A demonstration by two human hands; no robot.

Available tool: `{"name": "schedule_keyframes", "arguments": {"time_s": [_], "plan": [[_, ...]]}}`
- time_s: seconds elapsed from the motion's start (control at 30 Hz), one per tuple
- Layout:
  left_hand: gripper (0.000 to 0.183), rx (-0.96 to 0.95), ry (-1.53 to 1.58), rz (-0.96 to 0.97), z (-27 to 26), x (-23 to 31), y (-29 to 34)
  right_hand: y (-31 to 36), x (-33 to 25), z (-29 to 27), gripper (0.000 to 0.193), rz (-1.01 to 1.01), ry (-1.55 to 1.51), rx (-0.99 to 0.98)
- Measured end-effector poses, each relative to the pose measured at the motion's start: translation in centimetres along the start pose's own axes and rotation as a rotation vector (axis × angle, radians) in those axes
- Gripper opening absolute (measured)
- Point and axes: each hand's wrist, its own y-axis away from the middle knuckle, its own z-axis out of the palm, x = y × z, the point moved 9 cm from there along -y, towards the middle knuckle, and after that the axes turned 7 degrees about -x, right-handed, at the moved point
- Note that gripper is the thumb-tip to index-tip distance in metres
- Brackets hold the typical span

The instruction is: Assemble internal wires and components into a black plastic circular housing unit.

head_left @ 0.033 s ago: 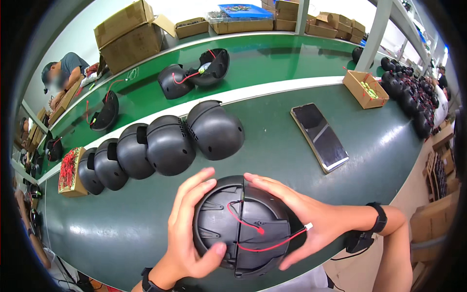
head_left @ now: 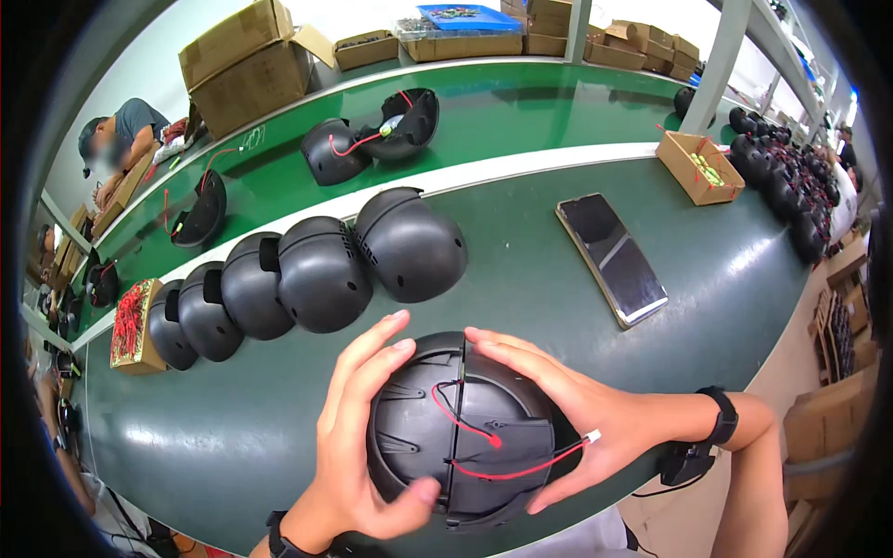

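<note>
"Where's the black shell [head_left: 402, 423]?"
"At the near edge of the table [head_left: 223, 437], between the left hand [head_left: 358, 456] and right hand [head_left: 605, 409]. I can't tell whether it's resting there."
"And the hands?"
"Fingers spread, curved around opposite sides, holding it."
"Any wiring?"
"Red-and-black leads [head_left: 507, 475] cross it; a white plug [head_left: 593, 435] sits against the right hand."
"Beyond?"
"Five black domes [head_left: 326, 284] in a row, and a phone [head_left: 609, 265]."

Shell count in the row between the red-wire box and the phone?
5: first shell beside the box, then second, third, fourth, fifth nearest the phone. Overlaps may hide others.
</note>
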Motion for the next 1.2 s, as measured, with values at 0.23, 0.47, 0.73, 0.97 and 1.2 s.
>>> {"name": "schedule_keyframes", "arguments": {"time_s": [0.23,0.47,0.73,0.97,1.2], "plan": [[0.054,-0.161,-0.24,-0.168,1.7,1.1,-1.2,-0.1,0.2,0.3,0.116,-0.003,-0.006,0.05],[0.035,-0.23,-0.354,-0.161,1.9,1.5,-1.0,-0.3,0.7,0.1,0.119,-0.024,-0.01,0.083],[0.049,-0.153,-0.207,-0.219,1.5,0.0,-0.4,0.0,0.9,-1.0,0.119,-0.024,0.021,0.094],[0.051,-0.12,-0.178,-0.239,1.8,-0.3,-0.2,0.1,1.3,-0.9,0.119,-0.039,-0.072,0.109],[0.049,-0.097,-0.18,-0.251,2.0,-0.3,-0.3,0.4,1.7,-0.8,0.124,-0.031,-0.093,0.097]]}}
